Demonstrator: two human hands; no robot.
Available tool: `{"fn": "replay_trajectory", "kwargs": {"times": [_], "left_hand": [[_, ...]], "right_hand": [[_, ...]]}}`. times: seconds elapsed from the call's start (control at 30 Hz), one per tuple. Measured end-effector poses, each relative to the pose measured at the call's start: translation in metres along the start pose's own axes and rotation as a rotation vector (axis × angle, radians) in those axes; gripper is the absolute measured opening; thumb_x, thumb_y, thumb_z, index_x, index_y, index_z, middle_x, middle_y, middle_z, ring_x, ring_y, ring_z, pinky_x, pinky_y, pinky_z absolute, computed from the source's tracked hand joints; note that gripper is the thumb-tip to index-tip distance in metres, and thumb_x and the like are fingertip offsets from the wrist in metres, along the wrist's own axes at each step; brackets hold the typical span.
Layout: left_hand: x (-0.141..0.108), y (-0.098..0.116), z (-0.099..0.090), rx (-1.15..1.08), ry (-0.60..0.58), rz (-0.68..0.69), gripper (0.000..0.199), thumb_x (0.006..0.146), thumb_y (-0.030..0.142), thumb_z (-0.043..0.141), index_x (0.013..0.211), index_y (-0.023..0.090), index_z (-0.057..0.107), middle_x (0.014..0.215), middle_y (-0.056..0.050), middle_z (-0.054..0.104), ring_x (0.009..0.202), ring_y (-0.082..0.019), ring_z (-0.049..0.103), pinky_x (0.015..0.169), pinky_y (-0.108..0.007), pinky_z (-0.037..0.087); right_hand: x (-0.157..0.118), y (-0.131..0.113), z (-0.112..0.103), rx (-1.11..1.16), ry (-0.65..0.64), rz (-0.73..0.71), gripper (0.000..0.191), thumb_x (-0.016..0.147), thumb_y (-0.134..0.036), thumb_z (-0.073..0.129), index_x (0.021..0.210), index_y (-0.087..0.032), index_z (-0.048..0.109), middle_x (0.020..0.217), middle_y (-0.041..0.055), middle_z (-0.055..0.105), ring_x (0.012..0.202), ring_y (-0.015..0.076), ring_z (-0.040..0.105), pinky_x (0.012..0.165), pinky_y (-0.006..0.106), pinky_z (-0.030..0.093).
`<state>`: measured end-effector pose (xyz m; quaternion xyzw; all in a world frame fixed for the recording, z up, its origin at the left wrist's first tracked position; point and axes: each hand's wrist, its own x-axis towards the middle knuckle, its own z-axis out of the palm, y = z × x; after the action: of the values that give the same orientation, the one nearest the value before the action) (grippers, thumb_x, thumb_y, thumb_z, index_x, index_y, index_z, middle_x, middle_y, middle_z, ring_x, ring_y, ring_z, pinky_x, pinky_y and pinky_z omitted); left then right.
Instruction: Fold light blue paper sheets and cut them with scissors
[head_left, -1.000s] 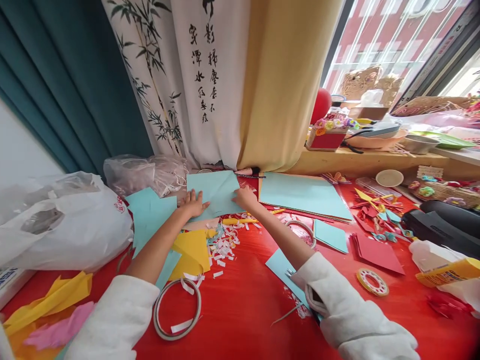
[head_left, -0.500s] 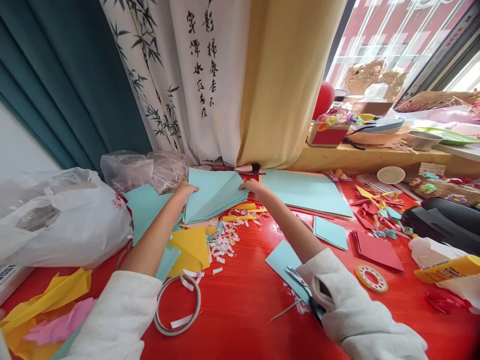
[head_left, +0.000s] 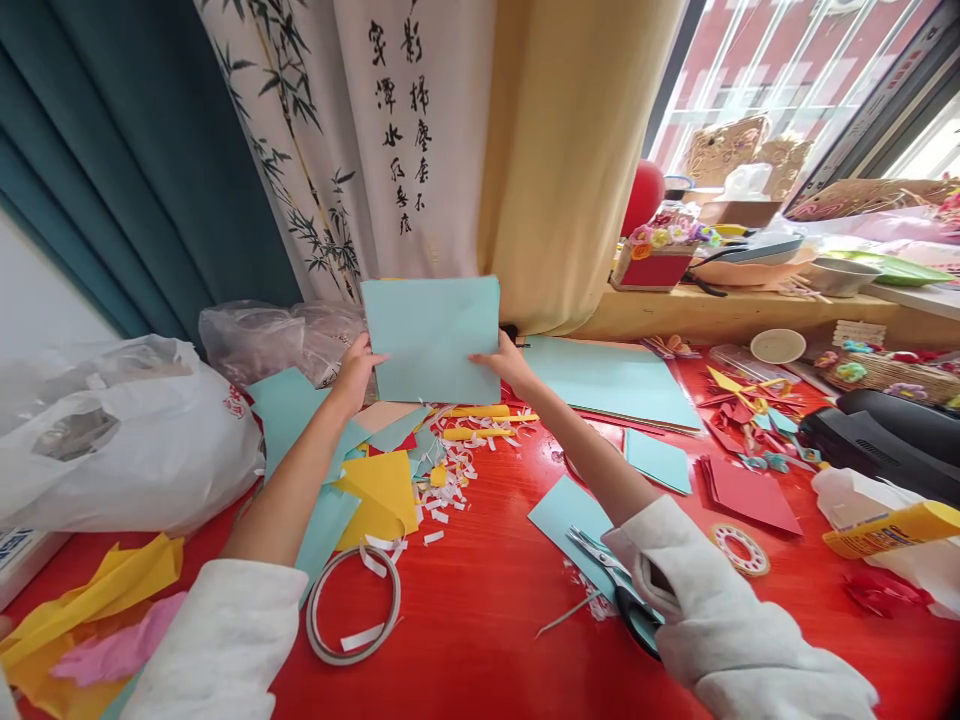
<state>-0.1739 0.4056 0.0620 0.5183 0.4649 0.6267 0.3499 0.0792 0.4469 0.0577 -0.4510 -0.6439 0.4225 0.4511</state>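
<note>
Holding a stack of light-blue rectangular paper up roughly vertical over the far side of the shiny red table, right in front of the curtains. Pinching its left edge with the bare left hand, thumb on the front face. Pinching its right edge with the bare right hand, same deal. Can't tell whether touching the tabletop down below. Also got black-handled metal scissors lying partly on a light-blue sheet.
</note>
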Motion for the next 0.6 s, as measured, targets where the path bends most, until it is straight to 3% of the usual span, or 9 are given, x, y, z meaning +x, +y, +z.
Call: {"fn": "replay_trajectory", "kwargs": {"times": [0.2,0.4,0.6], "left_hand": [[0.001,-0.009,0.002,0.000,0.007,0.004,0.042,0.055,0.020,0.062,0.097,0.018,0.060,0.098,-0.005,0.068,0.096,-0.023,0.062,0.084,-0.034,0.049],[0.001,-0.011,0.010,0.036,0.089,0.023,0.036,0.057,0.023,0.067,0.093,0.019,0.064,0.100,-0.005,0.069,0.100,-0.024,0.061,0.091,-0.037,0.046],[-0.009,-0.003,0.016,0.050,0.088,0.030,0.033,0.055,0.032,0.077,0.083,0.016,0.068,0.096,-0.009,0.071,0.102,-0.029,0.062,0.093,-0.041,0.046]], "right_hand": [[-0.008,0.000,0.005,0.139,-0.031,-0.085,0.048,0.076,-0.023,0.050,0.123,-0.022,0.041,0.126,0.0056,0.056,0.107,0.0178,0.055,0.089,0.032,0.048],[-0.006,-0.003,0.008,0.232,-0.003,-0.109,0.058,0.070,-0.031,0.063,0.124,-0.024,0.042,0.131,0.0055,0.052,0.114,0.0184,0.051,0.092,0.032,0.046],[-0.006,0.008,0.001,0.350,-0.071,-0.062,0.038,0.069,-0.036,0.061,0.103,-0.019,0.058,0.105,0.0043,0.067,0.100,0.0206,0.060,0.087,0.034,0.048]]}}
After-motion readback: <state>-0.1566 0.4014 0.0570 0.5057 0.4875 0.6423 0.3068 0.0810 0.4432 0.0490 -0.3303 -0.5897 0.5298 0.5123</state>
